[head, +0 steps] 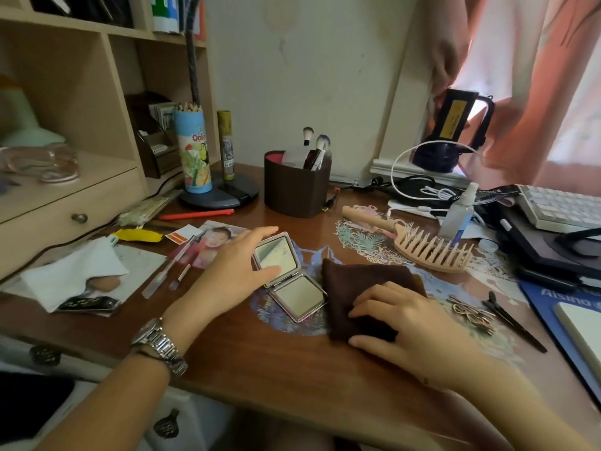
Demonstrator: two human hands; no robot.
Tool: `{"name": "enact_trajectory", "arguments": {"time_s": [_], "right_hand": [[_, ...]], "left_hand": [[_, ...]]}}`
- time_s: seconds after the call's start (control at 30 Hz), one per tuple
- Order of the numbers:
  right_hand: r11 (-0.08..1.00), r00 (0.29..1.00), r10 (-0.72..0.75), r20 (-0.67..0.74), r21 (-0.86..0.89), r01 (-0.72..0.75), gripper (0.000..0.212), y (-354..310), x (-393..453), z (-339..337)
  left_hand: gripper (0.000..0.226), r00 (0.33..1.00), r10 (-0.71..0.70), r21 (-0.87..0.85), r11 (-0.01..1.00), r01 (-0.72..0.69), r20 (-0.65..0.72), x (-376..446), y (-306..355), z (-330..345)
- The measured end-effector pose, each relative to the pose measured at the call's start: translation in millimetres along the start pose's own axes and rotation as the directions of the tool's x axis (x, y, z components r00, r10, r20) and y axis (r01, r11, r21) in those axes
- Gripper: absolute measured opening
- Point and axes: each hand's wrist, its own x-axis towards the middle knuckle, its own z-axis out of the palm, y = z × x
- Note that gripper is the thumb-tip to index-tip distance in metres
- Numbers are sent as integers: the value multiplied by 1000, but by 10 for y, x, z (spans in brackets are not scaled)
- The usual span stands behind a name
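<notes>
Wearing a steel-link watch (159,345) on the near left wrist and holding both forearms out over the wooden desk (260,362). Pinching the raised lid of a compact mirror (296,294) with the left hand (237,265), forefinger lying along the lid's top edge, thumb pressing on the lower part of its glass. Showing the mirror as a small square compact with rounded corners and a silver frame, a hint of pink along the near edge, hinged open: base lying flat near the middle of the desk, lid standing tilted up toward the camera, both panes reflecting a pale greenish white. Setting the compact just left of a brown cloth (357,281), base corner right at the cloth's edge, touching or not being hard to tell. Gripping that cloth with the right hand (400,323), fingers bent down onto its top, thumb tucked against its near edge, the cloth lying folded, dark and soft-looking. Having beyond the left hand a photo print (211,245) and an orange pen (196,215), beyond the mirror a brown brush holder (296,187), and beyond the cloth a peach hairbrush (422,249) lying bristles up near a clear spray bottle (460,213). Having metal hair clips (471,312) just right of the right hand.
</notes>
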Motion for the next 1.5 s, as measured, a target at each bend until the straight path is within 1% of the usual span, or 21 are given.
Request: {"name": "enact_trajectory", "arguments": {"time_s": [0.03, 0.1, 0.2, 0.27, 0.43, 0.57, 0.67, 0.77, 0.83, 0.97, 1.07, 1.17, 1.23, 1.3, 1.37, 1.5], "right_hand": [[1000, 1000, -2, -28, -13, 2, 36, -17, -8, 18], [999, 996, -4, -84, -41, 1, 30, -48, -15, 52], [997, 990, 5, -141, -74, -16, 26, -79, -4, 93], [998, 985, 35, -168, -41, -43, 27, -93, 4, 110], [989, 970, 147, -196, 53, -139, 32, -124, 21, 113], [965, 942, 243, -232, 155, -211, 21, -150, 21, 88], [951, 918, 293, -268, 180, -252, 25, -160, 21, 86], [963, 921, 265, -286, 122, -239, 38, -205, 19, 110], [969, 932, 245, -268, 110, -223, 41, -214, 4, 121], [977, 958, 192, -213, 134, -166, 33, -176, -35, 123], [983, 973, 146, -177, 136, -122, 36, -161, -47, 136], [980, 978, 135, -157, 163, -110, 42, -127, -56, 138], [978, 982, 131, -140, 183, -104, 42, -102, -66, 143], [975, 984, 125, -128, 197, -98, 41, -87, -71, 154], [973, 985, 124, -121, 207, -97, 41, -80, -69, 163], [966, 983, 134, -122, 235, -103, 42, -84, -61, 159]], "left_hand": [[62, 1000, -9, -8, 1000, 9, 21, -2, -4, 4], [55, 999, -14, -40, 999, 16, 41, -2, -29, 15], [42, 998, -34, -173, 984, 42, 51, 2, -67, 14], [40, 997, -56, -252, 965, 66, 46, -24, -59, 3], [41, 994, -100, -362, 926, 109, 43, -123, -8, -33], [42, 991, -125, -387, 913, 132, 43, -213, 29, -50], [43, 986, -158, -424, 890, 169, 61, -291, 73, -39], [41, 983, -158, -488, 853, 184, 95, -366, 135, -11], [39, 976, -173, -526, 823, 216, 131, -412, 163, -4], [33, 950, -193, -594, 745, 304, 244, -476, 166, -56], [37, 928, -178, -634, 686, 356, 328, -521, 151, -108], [49, 906, -165, -646, 652, 397, 390, -531, 122, -138], [61, 895, -142, -623, 672, 401, 423, -509, 76, -151], [67, 891, -93, -562, 745, 358, 444, -482, 31, -177], [71, 885, -64, -460, 835, 300, 461, -451, -9, -215], [76, 878, -65, -282, 933, 221, 474, -372, -34, -262]]}}
